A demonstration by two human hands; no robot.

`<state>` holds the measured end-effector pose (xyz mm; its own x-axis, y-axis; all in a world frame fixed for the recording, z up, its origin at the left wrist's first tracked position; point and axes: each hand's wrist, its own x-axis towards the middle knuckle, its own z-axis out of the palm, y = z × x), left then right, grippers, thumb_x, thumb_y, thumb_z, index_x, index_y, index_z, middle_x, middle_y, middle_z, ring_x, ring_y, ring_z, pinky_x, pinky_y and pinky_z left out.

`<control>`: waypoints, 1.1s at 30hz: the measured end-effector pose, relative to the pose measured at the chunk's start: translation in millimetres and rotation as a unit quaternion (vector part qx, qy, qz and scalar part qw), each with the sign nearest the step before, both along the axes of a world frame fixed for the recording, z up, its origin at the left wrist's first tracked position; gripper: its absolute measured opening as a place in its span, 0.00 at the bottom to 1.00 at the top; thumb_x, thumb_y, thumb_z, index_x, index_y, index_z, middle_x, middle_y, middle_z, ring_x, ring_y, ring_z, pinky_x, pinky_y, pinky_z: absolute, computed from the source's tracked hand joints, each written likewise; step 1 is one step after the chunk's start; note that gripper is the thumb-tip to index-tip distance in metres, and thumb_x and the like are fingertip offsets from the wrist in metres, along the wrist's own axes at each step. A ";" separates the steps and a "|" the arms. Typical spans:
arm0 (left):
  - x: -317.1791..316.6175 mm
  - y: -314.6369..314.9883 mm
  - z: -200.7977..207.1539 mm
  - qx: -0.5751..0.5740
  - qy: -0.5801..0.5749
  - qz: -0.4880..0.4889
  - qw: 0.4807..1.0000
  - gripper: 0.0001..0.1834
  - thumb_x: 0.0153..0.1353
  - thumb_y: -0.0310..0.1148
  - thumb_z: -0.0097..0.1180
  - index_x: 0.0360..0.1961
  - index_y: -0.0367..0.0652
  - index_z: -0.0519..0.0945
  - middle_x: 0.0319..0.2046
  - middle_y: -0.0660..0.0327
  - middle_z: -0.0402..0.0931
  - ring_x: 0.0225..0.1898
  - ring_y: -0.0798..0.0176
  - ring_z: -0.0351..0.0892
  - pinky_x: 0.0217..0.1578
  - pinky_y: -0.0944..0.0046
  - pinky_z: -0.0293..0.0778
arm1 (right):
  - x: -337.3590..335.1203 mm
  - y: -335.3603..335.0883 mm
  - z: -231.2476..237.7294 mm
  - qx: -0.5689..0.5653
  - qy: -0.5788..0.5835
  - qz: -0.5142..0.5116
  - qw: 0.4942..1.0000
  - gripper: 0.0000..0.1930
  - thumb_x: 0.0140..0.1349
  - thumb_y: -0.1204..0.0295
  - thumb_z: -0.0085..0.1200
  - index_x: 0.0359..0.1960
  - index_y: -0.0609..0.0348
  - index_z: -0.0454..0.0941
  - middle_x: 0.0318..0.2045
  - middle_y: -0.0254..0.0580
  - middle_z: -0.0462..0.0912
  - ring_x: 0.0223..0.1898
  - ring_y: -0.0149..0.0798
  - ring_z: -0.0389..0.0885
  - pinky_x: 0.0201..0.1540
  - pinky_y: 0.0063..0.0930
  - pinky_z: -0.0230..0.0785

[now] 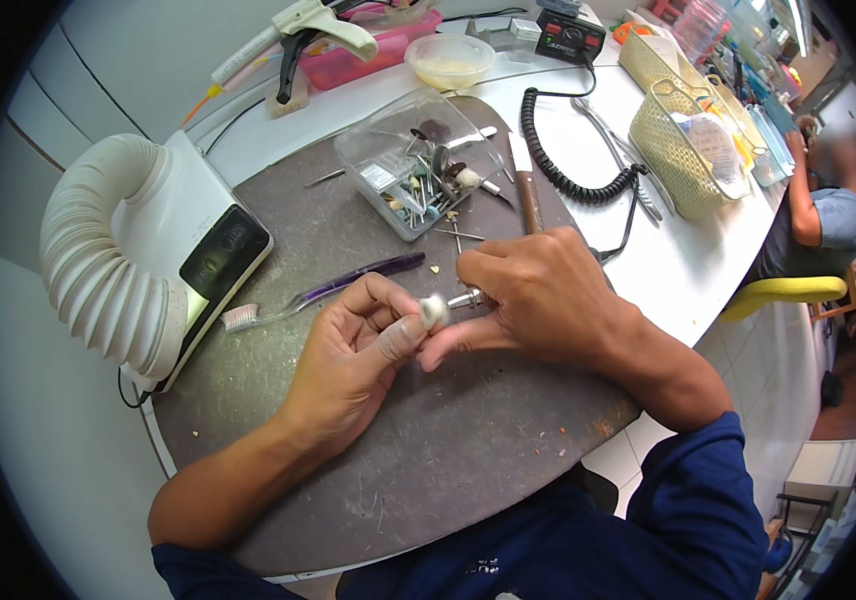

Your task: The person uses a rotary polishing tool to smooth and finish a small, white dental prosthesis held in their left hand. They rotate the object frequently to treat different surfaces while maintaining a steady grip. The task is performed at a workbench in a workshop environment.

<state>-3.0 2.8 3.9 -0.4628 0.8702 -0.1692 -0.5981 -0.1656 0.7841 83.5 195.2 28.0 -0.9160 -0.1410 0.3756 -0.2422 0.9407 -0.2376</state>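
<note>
Above the middle of the dark grey work mat (428, 450), my two hands meet. My right hand (543, 295) is wrapped round a rotary handpiece (470, 298), whose metal nose points left. At its tip sits a small white rounded buffing head (434, 312), blurred. My left hand (363, 335) pinches thumb and forefinger right against that white head; whatever lies between the fingertips is too hidden to name. My right thumb reaches under, close to the left fingertips. Just beyond lie a toothbrush (363, 272) with a purple handle and a clear plastic box (388, 212) of rotary burs and polishing bits.
A white unit with a ribbed hose (98, 260) stands left. A wooden-handled knife (530, 200), coiled black cord (548, 165) and control box (570, 38) lie beyond my right hand. Woven baskets (663, 160) line the right. A person (843, 210) sits near a yellow chair (788, 290).
</note>
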 end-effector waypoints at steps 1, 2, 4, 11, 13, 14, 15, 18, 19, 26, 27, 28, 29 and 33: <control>-1.4 -0.9 -3.3 0.013 -0.004 -0.004 1.000 0.08 0.63 0.27 0.58 0.39 0.43 0.72 0.39 0.61 0.78 0.41 0.72 0.77 0.44 0.71 0.72 | 0.2 0.3 -0.8 0.000 0.001 -0.003 1.000 0.34 0.43 0.37 0.62 0.15 0.58 0.67 0.13 0.40 0.73 0.13 0.44 0.73 0.16 0.34 0.62; -2.4 -1.5 -4.6 0.026 -0.008 -0.007 1.000 0.07 0.63 0.26 0.58 0.40 0.41 0.72 0.40 0.60 0.78 0.42 0.71 0.77 0.46 0.70 0.72 | -0.6 0.5 -1.2 0.000 0.003 -0.004 1.000 0.33 0.43 0.37 0.62 0.15 0.58 0.67 0.13 0.40 0.73 0.13 0.44 0.73 0.16 0.34 0.62; -2.0 -1.1 -3.2 0.024 -0.010 -0.007 1.000 0.07 0.63 0.26 0.58 0.40 0.41 0.73 0.40 0.60 0.78 0.43 0.71 0.77 0.46 0.70 0.72 | -0.7 0.9 -0.9 0.006 0.000 -0.004 1.000 0.34 0.43 0.37 0.62 0.15 0.58 0.67 0.13 0.40 0.73 0.13 0.44 0.73 0.16 0.34 0.62; -1.9 -1.6 -0.1 0.011 -0.018 -0.003 1.000 0.07 0.62 0.26 0.59 0.39 0.41 0.73 0.40 0.61 0.78 0.43 0.71 0.77 0.47 0.71 0.72 | 0.1 -0.7 0.6 0.005 0.004 -0.006 1.000 0.34 0.43 0.36 0.61 0.15 0.59 0.68 0.14 0.41 0.73 0.14 0.45 0.74 0.17 0.35 0.63; -1.9 -1.9 -0.4 0.019 -0.018 -0.004 1.000 0.07 0.62 0.27 0.59 0.39 0.41 0.73 0.40 0.61 0.78 0.43 0.71 0.77 0.47 0.71 0.72 | -0.5 -0.1 0.6 -0.002 0.007 -0.011 1.000 0.34 0.43 0.37 0.62 0.14 0.59 0.68 0.14 0.41 0.74 0.14 0.45 0.74 0.17 0.35 0.63; -1.9 -1.9 -1.1 0.023 -0.019 -0.004 1.000 0.07 0.62 0.27 0.59 0.39 0.41 0.73 0.40 0.61 0.78 0.43 0.71 0.77 0.48 0.71 0.72 | -0.4 -0.1 0.4 -0.001 0.004 -0.012 1.000 0.34 0.43 0.37 0.62 0.14 0.59 0.68 0.14 0.41 0.74 0.14 0.45 0.74 0.17 0.35 0.64; -1.8 -1.9 -1.3 0.020 -0.017 -0.002 1.000 0.07 0.62 0.27 0.59 0.39 0.41 0.73 0.40 0.61 0.78 0.43 0.72 0.77 0.47 0.71 0.72 | -0.4 -0.1 0.2 -0.001 0.001 -0.012 1.000 0.34 0.43 0.37 0.62 0.14 0.59 0.68 0.14 0.41 0.74 0.14 0.45 0.74 0.17 0.35 0.64; -1.5 -2.0 -2.2 0.010 -0.014 0.004 1.000 0.07 0.62 0.26 0.60 0.38 0.42 0.74 0.40 0.62 0.78 0.43 0.72 0.76 0.47 0.71 0.72 | 0.6 -2.7 2.8 0.018 -0.020 -0.003 1.000 0.34 0.43 0.36 0.61 0.14 0.59 0.68 0.14 0.41 0.75 0.15 0.46 0.75 0.19 0.35 0.65; -1.5 -2.1 -2.3 0.009 -0.014 0.004 1.000 0.07 0.62 0.26 0.60 0.38 0.42 0.74 0.40 0.62 0.78 0.44 0.72 0.76 0.47 0.71 0.72 | 0.4 -2.8 2.3 0.014 -0.020 -0.005 1.000 0.34 0.43 0.36 0.61 0.14 0.59 0.68 0.14 0.41 0.75 0.15 0.46 0.75 0.18 0.35 0.65; -1.9 -2.4 -5.1 0.034 -0.012 0.003 0.999 0.07 0.62 0.26 0.60 0.38 0.41 0.74 0.40 0.62 0.78 0.44 0.72 0.76 0.47 0.71 0.72 | -0.9 0.2 0.8 0.007 -0.012 -0.015 1.000 0.34 0.44 0.36 0.61 0.14 0.59 0.68 0.14 0.41 0.74 0.14 0.45 0.75 0.18 0.35 0.64; -1.2 -1.8 -4.6 0.028 -0.007 0.008 1.000 0.07 0.62 0.26 0.60 0.38 0.41 0.74 0.40 0.62 0.78 0.44 0.72 0.76 0.47 0.71 0.72 | -0.9 0.3 0.4 0.007 -0.010 -0.012 1.000 0.34 0.44 0.36 0.61 0.14 0.59 0.68 0.14 0.41 0.74 0.15 0.45 0.75 0.18 0.35 0.64; -0.1 -1.0 -3.7 0.023 -0.001 0.013 1.000 0.06 0.62 0.26 0.59 0.38 0.41 0.74 0.40 0.62 0.78 0.43 0.72 0.76 0.47 0.71 0.72 | -0.6 -0.4 1.2 0.008 -0.012 -0.010 1.000 0.34 0.44 0.36 0.61 0.15 0.59 0.68 0.14 0.41 0.74 0.15 0.46 0.75 0.18 0.35 0.65; 0.9 -0.8 -3.4 0.017 0.003 0.018 1.000 0.06 0.62 0.26 0.59 0.38 0.41 0.74 0.40 0.62 0.78 0.43 0.72 0.76 0.47 0.70 0.72 | -0.1 -1.7 2.0 0.010 -0.015 -0.007 1.000 0.34 0.44 0.36 0.61 0.15 0.59 0.69 0.14 0.41 0.75 0.15 0.46 0.76 0.19 0.35 0.65; 0.0 -1.8 -3.3 0.020 0.002 0.013 1.000 0.05 0.63 0.25 0.58 0.38 0.41 0.74 0.40 0.61 0.78 0.43 0.72 0.76 0.47 0.71 0.71 | -1.1 0.0 2.7 0.022 -0.031 -0.009 0.999 0.37 0.50 0.31 0.50 0.16 0.60 0.73 0.15 0.44 0.78 0.18 0.44 0.80 0.20 0.33 0.69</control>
